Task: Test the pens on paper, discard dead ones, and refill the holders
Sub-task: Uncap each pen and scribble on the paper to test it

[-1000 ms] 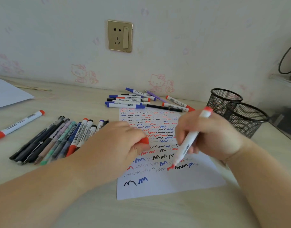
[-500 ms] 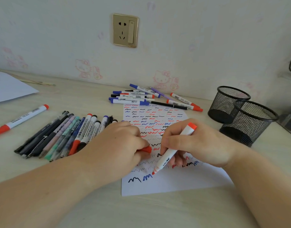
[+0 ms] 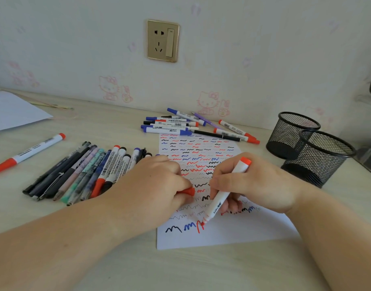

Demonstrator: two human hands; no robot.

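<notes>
Right now the big pale desk [image 3: 201, 269] holds everything. On it lies a white sheet of paper [image 3: 243, 229], almost full of little red, blue and black squiggles. Two black mesh pen holders [image 3: 319, 156] stand close together at the right, and no pens show in them.

A row of pens [image 3: 83, 173] lies side by side to the left of the paper. Another bunch of markers [image 3: 180, 127] lies at the top edge of the paper, by the wall. One red marker [image 3: 31, 152] lies alone, far to the left.

The left hand [image 3: 151, 185] rests on the paper's left side. Its fingers are curled around a small red cap [image 3: 187, 191]. The right hand [image 3: 249, 183] grips a white marker with a red end [image 3: 222, 198], like when you write. Its red tip touches the paper near the bottom, just beside a fresh red squiggle [image 3: 199, 226], which sits next to a blue one and a black one.

What could go wrong? I think the hand could rub the wet red ink and smear it. The paper has little room left, so new marks may land on old ones and be hard to tell apart. The cap could slip out and roll away, and then the marker would dry up. A good pen could also get mixed into the wrong pile, since the piles look alike.
</notes>
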